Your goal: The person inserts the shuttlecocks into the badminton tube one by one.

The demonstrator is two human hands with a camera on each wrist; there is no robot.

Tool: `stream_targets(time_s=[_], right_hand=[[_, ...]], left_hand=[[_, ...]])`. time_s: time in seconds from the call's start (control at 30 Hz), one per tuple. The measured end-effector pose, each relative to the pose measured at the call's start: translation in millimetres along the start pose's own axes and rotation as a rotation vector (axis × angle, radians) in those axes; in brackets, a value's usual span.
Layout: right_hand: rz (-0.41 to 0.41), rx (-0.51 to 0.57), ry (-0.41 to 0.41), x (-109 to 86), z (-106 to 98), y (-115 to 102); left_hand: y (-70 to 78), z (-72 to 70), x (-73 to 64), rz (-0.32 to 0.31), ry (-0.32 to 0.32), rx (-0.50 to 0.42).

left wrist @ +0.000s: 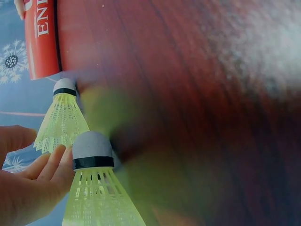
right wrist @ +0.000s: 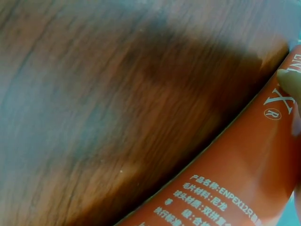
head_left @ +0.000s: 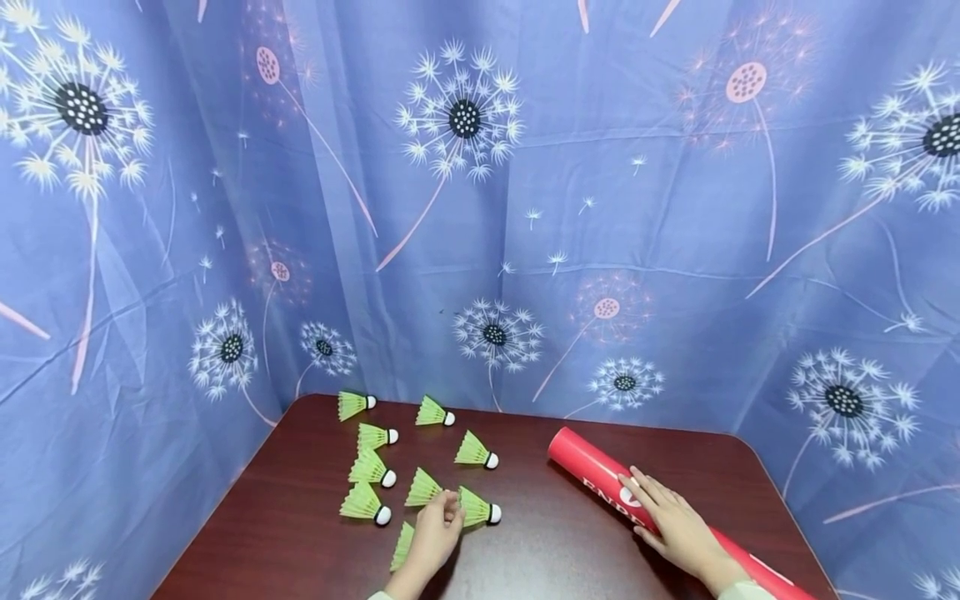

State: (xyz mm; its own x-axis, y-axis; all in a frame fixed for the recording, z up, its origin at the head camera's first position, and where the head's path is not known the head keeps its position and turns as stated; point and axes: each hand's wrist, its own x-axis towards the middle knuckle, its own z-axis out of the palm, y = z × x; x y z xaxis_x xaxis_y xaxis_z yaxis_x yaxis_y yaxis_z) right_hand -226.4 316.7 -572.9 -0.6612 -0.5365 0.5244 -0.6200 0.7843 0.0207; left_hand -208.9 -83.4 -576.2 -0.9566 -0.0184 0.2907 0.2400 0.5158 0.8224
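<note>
Shuttlecock and left hand meet at the table, thumb and fingertips by the skirt's rim; whether they pinch it, I cannot tell. Only the right wrist view shows small Chinese print on the red tube; the right hand rests there, fingers extended.

Red tube: large "X®"; "ENPEX12R" among white Chinese print.

The person's left hand and right hand are bare. A pale, whitish left cuff and matching right cuff show below the wrists.
</note>
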Motion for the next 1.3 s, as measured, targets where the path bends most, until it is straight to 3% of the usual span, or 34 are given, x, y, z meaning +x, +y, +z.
stream_targets(time_s=[0.53, 0.67, 0.77, 0.87, 0.93, 1.3], right_hand=[[-0.079, -0.020, 0.030, 0.0, 2.3, 2.2], [-0.076, -0.018, 0.032, -3.1, 2.5, 2.1], [-0.073, -0.014, 0.028, -4.1, 1.9, 1.7], [-0.073, -0.011, 0.028, -4.0, 1.0, 1.2], [-0.069, -0.013, 0.031, -3.6, 0.2, 0.8], [-0.099, 0.004, 0.029, -2.0, 1.6, 2.1]], left_hand=[[-2.4, 4.1, 1.3, 0.053, 0.037, 0.017], [-5.8, 6.8, 0.5, 0.131, 0.093, 0.029], [-6.2, 7.6, 0.1, 0.133, 0.099, 0.034], [-3.3, 5.6, 0.5, 0.069, 0.051, 0.029], [-2.1, 4.7, 0.9, 0.061, 0.039, 0.030], [-1.8, 3.6, -1.3, 0.086, 0.070, 0.038]])
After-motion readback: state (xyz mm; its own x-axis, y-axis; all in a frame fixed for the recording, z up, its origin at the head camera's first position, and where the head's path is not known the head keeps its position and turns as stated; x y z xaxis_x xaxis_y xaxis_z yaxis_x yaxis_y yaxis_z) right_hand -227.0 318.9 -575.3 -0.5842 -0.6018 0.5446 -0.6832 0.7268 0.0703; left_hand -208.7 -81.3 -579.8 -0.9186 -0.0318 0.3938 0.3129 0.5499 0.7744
